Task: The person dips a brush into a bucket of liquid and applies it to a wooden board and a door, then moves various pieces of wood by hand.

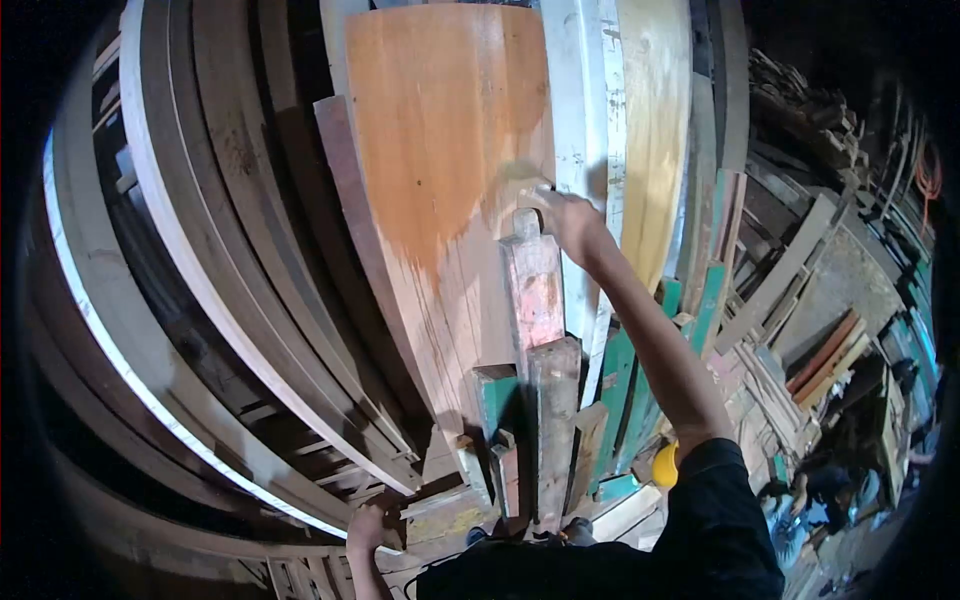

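Observation:
My right hand (572, 222) reaches forward and is closed at the top end of a worn wooden post (538, 290) with flaking pinkish paint. Its fingertips are partly hidden there. Behind the post leans a broad wooden panel (430, 130), orange-brown above and paler below a ragged edge. A greyer wooden post (555, 430) stands nearer to me, in front of the pinkish one. Low on the left, my left hand (367, 528) is closed beside the lower end of a long white-edged board (290, 495). What it grips, if anything, is hidden.
Long dark boards (230, 150) lean on the left. White planks (578, 120) and a yellowish board (655, 130) stand right of the panel. Green-painted timbers (710, 305) and scrap wood (790, 270) lie further right, near a yellow rounded object (665, 466). Another person (835, 490) is at lower right.

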A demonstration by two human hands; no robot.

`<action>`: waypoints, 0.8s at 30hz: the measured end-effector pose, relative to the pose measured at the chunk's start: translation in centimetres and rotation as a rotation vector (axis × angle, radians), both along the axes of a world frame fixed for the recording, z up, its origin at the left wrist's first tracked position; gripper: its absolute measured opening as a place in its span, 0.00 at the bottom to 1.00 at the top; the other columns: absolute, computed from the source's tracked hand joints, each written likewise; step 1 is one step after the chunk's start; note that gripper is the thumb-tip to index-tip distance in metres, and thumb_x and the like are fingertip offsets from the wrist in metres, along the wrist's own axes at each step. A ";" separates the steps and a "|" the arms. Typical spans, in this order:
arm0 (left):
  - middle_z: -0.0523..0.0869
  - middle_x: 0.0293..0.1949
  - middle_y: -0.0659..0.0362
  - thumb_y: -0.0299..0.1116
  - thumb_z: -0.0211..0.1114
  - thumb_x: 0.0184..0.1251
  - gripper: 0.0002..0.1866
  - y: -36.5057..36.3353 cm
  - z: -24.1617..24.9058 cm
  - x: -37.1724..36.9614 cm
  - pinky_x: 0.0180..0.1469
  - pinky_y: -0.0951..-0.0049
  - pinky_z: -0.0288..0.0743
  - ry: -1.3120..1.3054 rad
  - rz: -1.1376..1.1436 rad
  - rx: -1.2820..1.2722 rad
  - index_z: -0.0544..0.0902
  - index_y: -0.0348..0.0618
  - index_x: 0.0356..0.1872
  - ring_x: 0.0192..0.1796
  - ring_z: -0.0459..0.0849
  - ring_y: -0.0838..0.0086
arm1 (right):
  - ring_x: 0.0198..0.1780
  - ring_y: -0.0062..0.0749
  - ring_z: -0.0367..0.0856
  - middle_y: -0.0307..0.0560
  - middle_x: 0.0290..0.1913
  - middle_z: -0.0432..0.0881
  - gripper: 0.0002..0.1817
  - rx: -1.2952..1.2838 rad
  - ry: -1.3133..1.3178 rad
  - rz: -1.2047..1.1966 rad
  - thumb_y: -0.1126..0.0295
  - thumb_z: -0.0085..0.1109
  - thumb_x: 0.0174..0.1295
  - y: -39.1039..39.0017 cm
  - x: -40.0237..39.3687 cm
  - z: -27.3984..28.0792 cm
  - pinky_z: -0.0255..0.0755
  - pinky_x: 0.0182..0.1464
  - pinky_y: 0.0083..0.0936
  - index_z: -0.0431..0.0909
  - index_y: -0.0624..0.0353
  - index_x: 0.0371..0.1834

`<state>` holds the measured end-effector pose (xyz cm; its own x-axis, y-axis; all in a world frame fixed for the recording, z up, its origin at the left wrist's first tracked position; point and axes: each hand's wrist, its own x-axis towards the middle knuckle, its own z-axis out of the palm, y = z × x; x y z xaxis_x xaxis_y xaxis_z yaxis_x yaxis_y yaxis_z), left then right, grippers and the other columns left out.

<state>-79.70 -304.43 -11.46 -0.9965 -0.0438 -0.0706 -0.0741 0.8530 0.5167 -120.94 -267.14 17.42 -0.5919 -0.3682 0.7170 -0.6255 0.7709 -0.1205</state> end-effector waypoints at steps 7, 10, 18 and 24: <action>0.86 0.44 0.49 0.30 0.65 0.59 0.22 1.8 -0.1 -5.4 0.47 0.54 0.81 0.029 -0.227 0.092 0.82 0.55 0.58 0.45 0.86 0.51 | 0.32 0.39 0.84 0.61 0.33 0.84 0.13 -0.072 -0.009 0.022 0.75 0.53 0.69 0.4 1.7 9.7 0.77 0.38 0.36 0.82 0.65 0.52; 0.86 0.44 0.47 0.31 0.65 0.60 0.21 2.3 0.5 -6.0 0.48 0.53 0.81 0.049 -0.258 0.117 0.83 0.55 0.57 0.45 0.86 0.49 | 0.26 0.36 0.78 0.60 0.26 0.81 0.12 -0.331 0.006 0.060 0.72 0.55 0.68 -1.9 -0.6 8.0 0.75 0.31 0.35 0.83 0.65 0.49; 0.86 0.50 0.49 0.30 0.62 0.64 0.17 0.5 -1.8 -5.2 0.52 0.59 0.79 -0.024 -0.230 0.118 0.83 0.51 0.55 0.51 0.85 0.51 | 0.33 0.59 0.83 0.65 0.30 0.82 0.12 0.101 -0.277 0.047 0.71 0.50 0.65 -8.5 5.8 -13.3 0.74 0.34 0.51 0.80 0.65 0.44; 0.86 0.48 0.47 0.30 0.64 0.61 0.20 -0.4 -2.4 -4.6 0.54 0.54 0.80 0.050 -0.243 0.241 0.83 0.50 0.56 0.51 0.85 0.49 | 0.43 0.56 0.87 0.67 0.41 0.85 0.17 0.162 -0.589 0.162 0.76 0.52 0.62 -10.4 12.4 -14.3 0.79 0.49 0.47 0.84 0.60 0.51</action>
<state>-84.32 -304.80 -13.82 -0.9783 0.2073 -0.0004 0.1471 0.6958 0.7030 -108.51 -277.50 3.09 -0.7981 -0.5628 0.2151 -0.5999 0.7094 -0.3698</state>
